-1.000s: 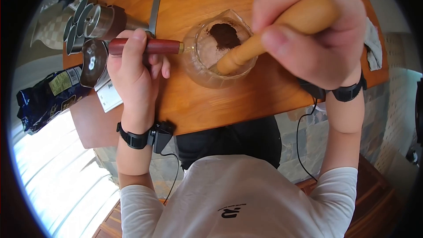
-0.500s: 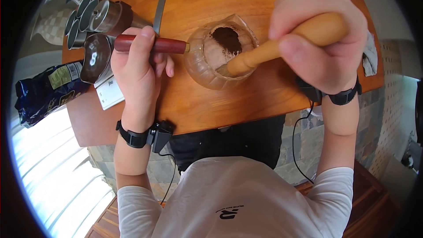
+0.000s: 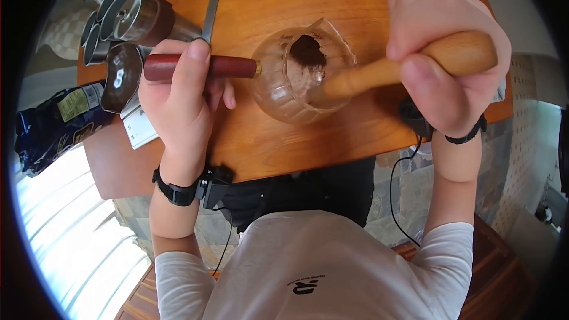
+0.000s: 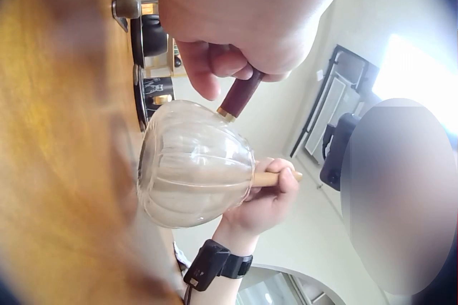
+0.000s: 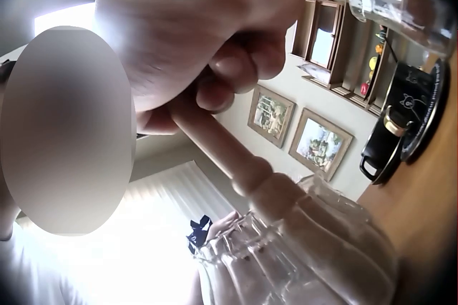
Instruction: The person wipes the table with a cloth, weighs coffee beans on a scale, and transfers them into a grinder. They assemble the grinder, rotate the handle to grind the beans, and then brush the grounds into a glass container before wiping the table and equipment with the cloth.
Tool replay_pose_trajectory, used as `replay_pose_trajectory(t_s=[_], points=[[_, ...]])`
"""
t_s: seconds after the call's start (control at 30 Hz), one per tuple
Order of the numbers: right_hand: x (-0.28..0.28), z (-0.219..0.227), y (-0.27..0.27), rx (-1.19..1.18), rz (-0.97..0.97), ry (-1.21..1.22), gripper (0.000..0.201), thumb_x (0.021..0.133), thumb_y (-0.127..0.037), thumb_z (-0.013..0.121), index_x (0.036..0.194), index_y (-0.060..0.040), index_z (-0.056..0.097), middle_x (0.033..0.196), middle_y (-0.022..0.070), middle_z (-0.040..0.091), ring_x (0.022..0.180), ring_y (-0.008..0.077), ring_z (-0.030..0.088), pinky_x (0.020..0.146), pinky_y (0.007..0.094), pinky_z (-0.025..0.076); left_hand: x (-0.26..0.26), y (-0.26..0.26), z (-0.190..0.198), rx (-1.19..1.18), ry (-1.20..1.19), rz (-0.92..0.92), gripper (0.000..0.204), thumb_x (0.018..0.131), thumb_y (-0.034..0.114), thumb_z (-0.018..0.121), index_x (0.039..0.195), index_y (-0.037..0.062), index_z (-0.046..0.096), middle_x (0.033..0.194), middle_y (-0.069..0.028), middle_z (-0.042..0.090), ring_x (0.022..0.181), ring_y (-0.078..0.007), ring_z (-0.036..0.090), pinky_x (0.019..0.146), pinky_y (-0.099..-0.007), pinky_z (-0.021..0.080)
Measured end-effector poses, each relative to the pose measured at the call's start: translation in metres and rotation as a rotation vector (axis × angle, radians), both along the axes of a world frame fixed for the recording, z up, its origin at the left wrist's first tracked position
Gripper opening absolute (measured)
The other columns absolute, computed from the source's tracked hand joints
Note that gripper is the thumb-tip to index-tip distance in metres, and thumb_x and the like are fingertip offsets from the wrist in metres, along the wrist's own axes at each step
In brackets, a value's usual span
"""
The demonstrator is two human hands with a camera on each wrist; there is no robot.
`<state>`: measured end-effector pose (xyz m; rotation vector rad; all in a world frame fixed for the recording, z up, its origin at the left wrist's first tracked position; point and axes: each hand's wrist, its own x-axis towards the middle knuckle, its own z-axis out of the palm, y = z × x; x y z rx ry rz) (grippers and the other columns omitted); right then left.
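A round ribbed glass vessel [image 3: 274, 92] stands on the table, dark brown powder [image 3: 308, 51] showing inside its mouth. My right hand [image 3: 453, 59] grips a light wooden stick [image 3: 361, 79], whose lower end reaches into the vessel; the right wrist view shows the stick [image 5: 222, 144] through the glass [image 5: 343, 248]. To the vessel's left, my left hand [image 3: 181, 92] holds a dark red handle [image 3: 234, 67] with a brass-coloured end at the glass. In the left wrist view the handle [image 4: 240, 95] sits by the vessel's [image 4: 193, 169] upper part.
At the left stand several metal cups [image 3: 95, 47], a metal cylinder with a brown band [image 3: 160, 22], a dark glossy dish [image 3: 122, 77], a white flat device [image 3: 139, 129] and a dark blue bag [image 3: 53, 121]. A metal strip [image 3: 211, 15] lies behind my left hand.
My right hand has moved to the right, and the wooden stick leans over lower with its end still in the vessel. My left hand keeps its hold on the handle.
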<state>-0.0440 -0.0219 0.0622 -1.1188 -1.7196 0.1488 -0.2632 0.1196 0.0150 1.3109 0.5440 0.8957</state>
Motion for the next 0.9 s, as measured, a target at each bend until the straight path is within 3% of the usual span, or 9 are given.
replay_pose_trajectory(t_s=[0.1, 0.23, 0.37, 0.43, 0.5, 0.63, 0.77, 0.87, 0.9], points=[[-0.003, -0.002, 0.003, 0.010, 0.083, 0.118, 0.010, 0.077, -0.007, 0.069, 0.077, 0.0002, 0.062, 0.067, 0.0077, 0.059, 0.053, 0.0184, 0.052, 0.048, 0.0304, 0.038, -0.002, -0.001, 0.001, 0.039, 0.029, -0.016, 0.020, 0.098, 0.014, 0.059, 0.084, 0.0002, 0.054, 0.057, -0.0077, 0.053, 0.041, -0.0120, 0.045, 0.043, -0.0274, 0.043], [0.008, -0.001, 0.003, 0.076, -0.052, -0.281, 0.013, 0.082, -0.009, 0.066, 0.080, 0.0019, 0.060, 0.067, 0.0060, 0.058, 0.052, 0.0172, 0.049, 0.048, 0.0303, 0.036, -0.003, 0.000, 0.000, 0.053, 0.017, -0.038, 0.020, 0.098, 0.014, 0.059, 0.085, -0.0002, 0.054, 0.060, -0.0081, 0.055, 0.043, -0.0123, 0.046, 0.043, -0.0280, 0.043], [0.029, -0.003, -0.004, 0.109, 0.004, 0.298, 0.011, 0.090, -0.009, 0.062, 0.093, 0.0017, 0.063, 0.073, -0.0020, 0.057, 0.057, 0.0094, 0.048, 0.052, 0.0249, 0.036, 0.000, 0.001, 0.002, -0.033, 0.022, -0.034, 0.020, 0.099, 0.015, 0.058, 0.087, 0.0000, 0.054, 0.062, -0.0083, 0.056, 0.043, -0.0114, 0.045, 0.043, -0.0279, 0.043], [0.031, -0.002, -0.006, -0.020, -0.241, 0.511, 0.010, 0.084, -0.010, 0.064, 0.085, 0.0004, 0.064, 0.067, 0.0016, 0.058, 0.052, 0.0070, 0.046, 0.049, 0.0206, 0.035, 0.002, 0.005, 0.000, -0.083, 0.025, -0.053, 0.019, 0.099, 0.015, 0.058, 0.087, 0.0000, 0.054, 0.062, -0.0084, 0.056, 0.043, -0.0110, 0.045, 0.043, -0.0275, 0.043], [0.037, -0.011, 0.011, 0.090, -0.201, 0.392, 0.013, 0.087, -0.012, 0.065, 0.086, 0.0007, 0.064, 0.071, 0.0012, 0.059, 0.056, 0.0051, 0.048, 0.051, 0.0198, 0.037, 0.001, 0.004, -0.001, -0.129, 0.010, -0.076, 0.019, 0.099, 0.015, 0.058, 0.088, 0.0000, 0.055, 0.062, -0.0085, 0.057, 0.043, -0.0105, 0.044, 0.043, -0.0271, 0.043], [0.040, 0.007, 0.005, -0.080, -0.159, 0.571, 0.015, 0.087, -0.012, 0.069, 0.090, 0.0010, 0.065, 0.071, 0.0012, 0.061, 0.056, 0.0072, 0.053, 0.054, 0.0210, 0.044, 0.000, 0.002, -0.001, -0.125, -0.021, -0.121, 0.016, 0.098, 0.014, 0.060, 0.093, -0.0010, 0.057, 0.063, -0.0088, 0.058, 0.044, -0.0104, 0.046, 0.044, -0.0259, 0.043], [0.027, 0.029, -0.023, -0.254, -0.182, 0.406, 0.012, 0.092, -0.013, 0.071, 0.094, -0.0017, 0.068, 0.084, -0.0034, 0.065, 0.074, 0.0021, 0.057, 0.065, 0.0183, 0.045, -0.003, 0.000, 0.008, -0.121, 0.063, -0.203, 0.015, 0.095, 0.012, 0.064, 0.095, -0.0023, 0.058, 0.067, -0.0100, 0.061, 0.047, -0.0098, 0.048, 0.045, -0.0251, 0.045], [0.017, 0.033, -0.052, -0.235, -0.147, 0.630, 0.011, 0.092, -0.011, 0.070, 0.096, -0.0014, 0.067, 0.084, -0.0016, 0.065, 0.072, 0.0036, 0.059, 0.064, 0.0194, 0.047, -0.007, 0.001, 0.009, -0.181, 0.118, -0.271, 0.015, 0.092, 0.009, 0.067, 0.095, -0.0031, 0.059, 0.070, -0.0109, 0.062, 0.047, -0.0096, 0.048, 0.046, -0.0246, 0.045], [0.018, 0.027, -0.060, -0.267, -0.236, 0.521, 0.013, 0.093, -0.013, 0.067, 0.100, -0.0021, 0.067, 0.079, 0.0007, 0.064, 0.061, 0.0035, 0.056, 0.049, 0.0182, 0.041, -0.009, 0.001, 0.011, -0.172, 0.156, -0.283, 0.014, 0.091, 0.007, 0.068, 0.095, -0.0034, 0.060, 0.071, -0.0114, 0.063, 0.048, -0.0097, 0.049, 0.047, -0.0243, 0.045]])
